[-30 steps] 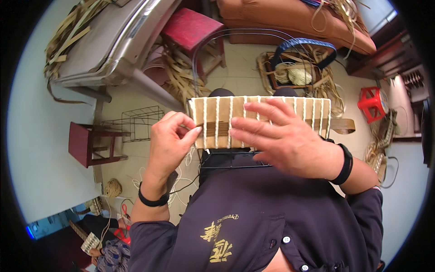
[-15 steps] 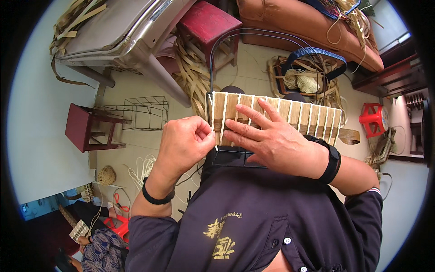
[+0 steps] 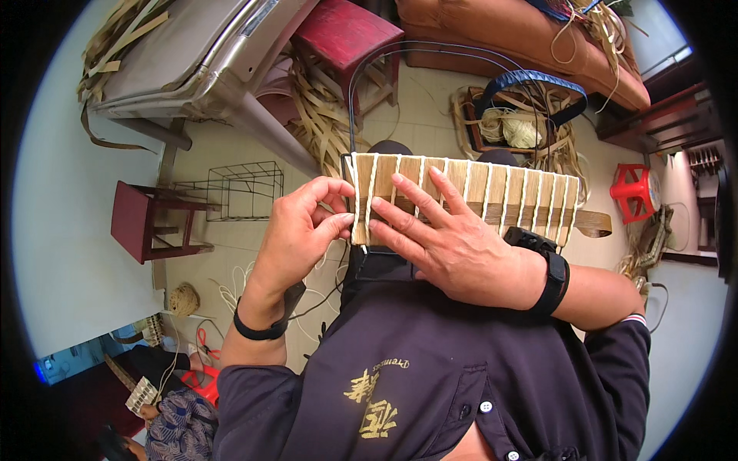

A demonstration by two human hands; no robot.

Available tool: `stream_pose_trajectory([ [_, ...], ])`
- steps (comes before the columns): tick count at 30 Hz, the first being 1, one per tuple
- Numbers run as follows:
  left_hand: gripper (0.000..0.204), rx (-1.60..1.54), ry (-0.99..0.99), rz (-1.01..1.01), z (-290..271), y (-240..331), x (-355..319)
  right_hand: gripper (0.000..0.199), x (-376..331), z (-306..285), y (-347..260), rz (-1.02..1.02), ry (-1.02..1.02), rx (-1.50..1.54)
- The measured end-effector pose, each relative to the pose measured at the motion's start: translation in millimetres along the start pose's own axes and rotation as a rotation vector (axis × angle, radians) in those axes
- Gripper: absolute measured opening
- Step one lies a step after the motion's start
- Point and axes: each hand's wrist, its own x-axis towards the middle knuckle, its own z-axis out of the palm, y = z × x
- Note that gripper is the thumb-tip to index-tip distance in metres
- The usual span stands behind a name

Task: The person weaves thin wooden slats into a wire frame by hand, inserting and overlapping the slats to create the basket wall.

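A basket side of flat tan fibre strips (image 3: 530, 184), crossed by several white twisted cords, lies over my lap on a black wire frame (image 3: 353, 131) with a tall arched wire handle. My right hand (image 3: 469, 250) rests palm down on the strips, fingers spread. At the panel's left edge, beside the outermost cord, my left hand (image 3: 296, 230) has its fingers curled with thumb and fingertips against the edge; whatever they pinch is too small to make out. A darker brown strip (image 3: 593, 223) runs along the panel and ends in a loop past its right edge.
A wire frame (image 3: 246, 192) and a dark red stool (image 3: 142, 221) stand at left. Loose strips (image 3: 327, 107) hang by a red stool (image 3: 347, 34). A tray of cord balls (image 3: 523, 132) lies ahead, a red plastic stool (image 3: 634, 192) right. Another person (image 3: 181, 422) sits lower left.
My left hand has opened its curl somewhat and turned at the panel's left edge. The right hand stays flat, shifted slightly left and down along with the panel.
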Motion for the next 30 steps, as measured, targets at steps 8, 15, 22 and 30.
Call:
stream_pose_trajectory([
  [8,0.010,0.362,0.013,0.206,-8,-3,10,0.055,-1,7,-4,-0.004,0.037,-0.007],
  [15,0.005,0.353,-0.148,0.085,-15,8,17,0.076,-12,-28,18,0.184,0.113,0.010],
  [22,0.005,-0.115,-0.127,-0.054,-48,-19,21,0.050,-52,-42,85,0.414,-0.114,0.364],
  [30,0.013,0.197,-0.153,-0.029,-16,-6,19,0.040,-59,-53,98,0.445,-0.171,0.620],
])
